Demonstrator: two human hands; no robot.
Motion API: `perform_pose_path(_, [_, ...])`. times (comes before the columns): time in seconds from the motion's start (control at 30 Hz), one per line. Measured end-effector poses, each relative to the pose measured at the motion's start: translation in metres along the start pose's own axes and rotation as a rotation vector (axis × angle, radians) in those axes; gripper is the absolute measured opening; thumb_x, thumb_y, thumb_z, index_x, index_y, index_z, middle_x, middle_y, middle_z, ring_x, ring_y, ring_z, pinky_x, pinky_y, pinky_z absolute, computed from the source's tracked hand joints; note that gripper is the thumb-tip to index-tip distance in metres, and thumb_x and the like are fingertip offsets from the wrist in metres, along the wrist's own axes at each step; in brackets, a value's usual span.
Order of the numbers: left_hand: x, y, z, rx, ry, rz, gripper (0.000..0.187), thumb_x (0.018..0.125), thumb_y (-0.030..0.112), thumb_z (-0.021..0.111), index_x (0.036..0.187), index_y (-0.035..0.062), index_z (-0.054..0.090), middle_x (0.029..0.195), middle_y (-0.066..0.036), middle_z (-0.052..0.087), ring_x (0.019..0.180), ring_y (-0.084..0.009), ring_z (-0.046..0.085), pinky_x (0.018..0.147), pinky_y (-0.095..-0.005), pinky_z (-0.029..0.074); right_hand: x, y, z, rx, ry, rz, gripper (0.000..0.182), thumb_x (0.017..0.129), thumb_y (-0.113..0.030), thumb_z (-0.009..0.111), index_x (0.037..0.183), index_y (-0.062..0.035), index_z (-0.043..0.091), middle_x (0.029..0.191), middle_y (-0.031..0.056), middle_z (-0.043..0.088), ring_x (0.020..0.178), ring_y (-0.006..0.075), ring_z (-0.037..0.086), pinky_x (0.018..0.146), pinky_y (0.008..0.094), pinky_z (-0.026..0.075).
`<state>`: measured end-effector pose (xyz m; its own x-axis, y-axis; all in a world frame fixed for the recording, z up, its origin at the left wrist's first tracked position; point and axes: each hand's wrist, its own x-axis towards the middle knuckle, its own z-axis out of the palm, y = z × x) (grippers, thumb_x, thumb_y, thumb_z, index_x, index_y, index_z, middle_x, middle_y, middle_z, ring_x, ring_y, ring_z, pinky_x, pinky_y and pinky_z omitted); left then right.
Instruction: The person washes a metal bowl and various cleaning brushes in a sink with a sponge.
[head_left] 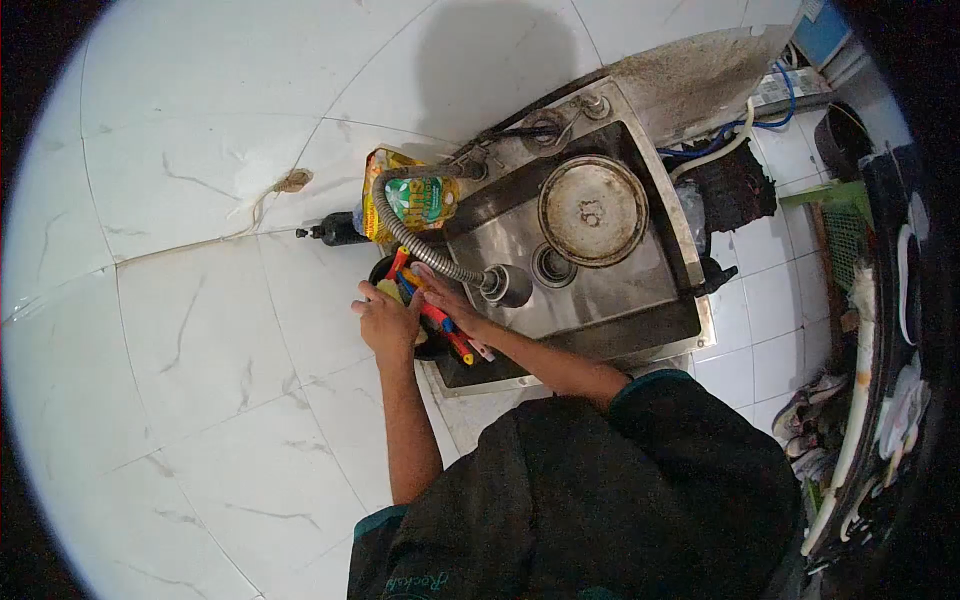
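Observation:
My left hand (388, 322) is at the left edge of the sink, its fingers curved round a yellowish, sponge-like piece (388, 289). Beside it, my right hand (455, 303) reaches in with fingers stretched over several bright handles (436, 318) in red, blue, orange and yellow. These handles lie in a dark round container (424, 350), mostly covered by my hands. Just above my right hand curves a flexible metal faucet hose (412, 240), ending in a spray head (507, 286) over the basin.
A round, stained metal lid (593, 211) rests in the steel sink (600, 318) beside the drain (554, 265). Behind the hose stand a yellow-green detergent pouch (425, 203) and a dark bottle (340, 229) lying on white tiles. Hoses (715, 155) and shoes (805, 410) are at the right.

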<state>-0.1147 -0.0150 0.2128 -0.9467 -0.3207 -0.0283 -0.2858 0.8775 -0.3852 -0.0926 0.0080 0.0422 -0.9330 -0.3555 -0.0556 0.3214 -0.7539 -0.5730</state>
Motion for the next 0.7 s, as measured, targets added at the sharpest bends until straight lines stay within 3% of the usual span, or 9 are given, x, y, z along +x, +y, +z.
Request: perform_pose_path(0.7, [-0.001, 0.006, -0.009, 0.036, 0.010, 0.003, 0.095, 0.069, 0.052, 0.077, 0.127, -0.0076, 0.030, 0.102, -0.028, 0.051, 0.079, -0.0390, 0.066, 0.063, -0.0393, 0.056, 0.003, 0.012, 0.000, 0.005, 0.007, -0.048, 0.069, 0.092, -0.044, 0.054, 0.142, -0.0005, 0.034, 0.145, 0.0129, 0.037, 0.136, 0.0219, 0.032, 0.114, 0.0336, 0.019])
